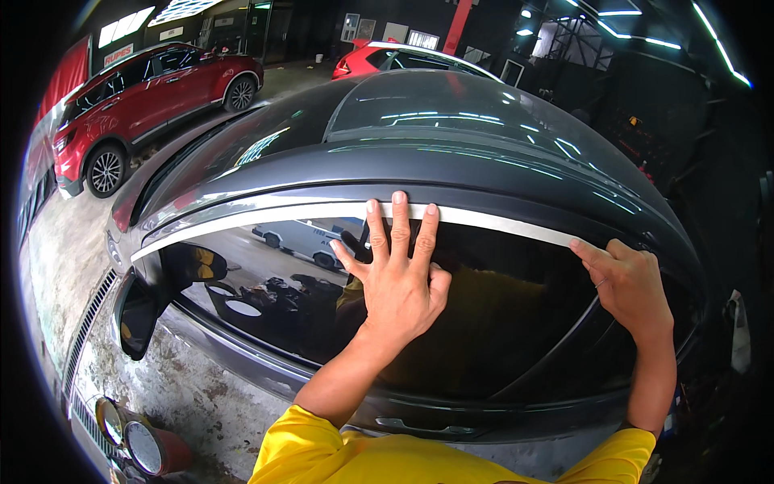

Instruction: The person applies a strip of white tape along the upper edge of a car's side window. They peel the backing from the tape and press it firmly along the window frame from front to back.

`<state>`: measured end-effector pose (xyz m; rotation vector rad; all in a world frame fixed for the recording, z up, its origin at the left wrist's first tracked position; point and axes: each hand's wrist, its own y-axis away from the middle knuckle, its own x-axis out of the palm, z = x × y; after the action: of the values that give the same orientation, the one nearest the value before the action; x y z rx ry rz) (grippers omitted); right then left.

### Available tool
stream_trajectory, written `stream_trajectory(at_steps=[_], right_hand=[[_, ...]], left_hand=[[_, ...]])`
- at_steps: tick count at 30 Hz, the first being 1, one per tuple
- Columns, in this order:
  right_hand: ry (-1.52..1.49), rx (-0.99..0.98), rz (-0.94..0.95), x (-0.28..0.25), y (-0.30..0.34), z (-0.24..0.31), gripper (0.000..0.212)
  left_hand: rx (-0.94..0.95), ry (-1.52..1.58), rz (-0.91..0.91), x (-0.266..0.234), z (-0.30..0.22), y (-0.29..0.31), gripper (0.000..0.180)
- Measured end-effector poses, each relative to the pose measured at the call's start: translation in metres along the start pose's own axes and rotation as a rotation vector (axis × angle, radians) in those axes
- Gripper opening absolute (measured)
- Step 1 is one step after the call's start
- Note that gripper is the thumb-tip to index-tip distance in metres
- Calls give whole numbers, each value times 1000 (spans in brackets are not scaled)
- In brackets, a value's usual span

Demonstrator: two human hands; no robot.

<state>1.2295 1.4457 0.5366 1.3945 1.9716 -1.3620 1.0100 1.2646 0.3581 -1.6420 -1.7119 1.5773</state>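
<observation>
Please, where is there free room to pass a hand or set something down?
The silver strip is uncovered between the left hand and right hand. Concrete floor looks bare between the drain grate and dark car. Crowding is at the lower left, around the buckets.

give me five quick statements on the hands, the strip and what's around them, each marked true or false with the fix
1. The left hand touches the silver strip. True.
2. The right hand rests on the side mirror. False: the right hand has a fingertip at the silver strip, to the right of the left hand.
3. The silver strip runs along the top of the dark window. True.
4. The sleeves are blue. False: the sleeves are yellow.
5. A red car stands at the upper left of the picture. True.
</observation>
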Motion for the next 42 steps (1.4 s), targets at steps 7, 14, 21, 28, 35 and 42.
stream_trajectory(at_steps=[7,14,21,28,35,42], right_hand=[[6,-27,35,-1,-4,-8,40],[1,44,113,-1,-12,-7,36],[-21,61,120,-1,-12,-7,37],[-47,62,144,-3,-12,-7,34],[-29,70,130,-5,-15,-8,33],[-1,93,212,-5,-10,-1,35]], left_hand=[[-23,-11,11,5,-12,-1,83],[-23,25,22,5,-21,-4,84],[-9,11,23,7,-25,-6,84],[-10,13,33,6,-29,-7,85],[-4,18,33,5,-31,-8,84],[28,19,14,7,-35,-8,81]])
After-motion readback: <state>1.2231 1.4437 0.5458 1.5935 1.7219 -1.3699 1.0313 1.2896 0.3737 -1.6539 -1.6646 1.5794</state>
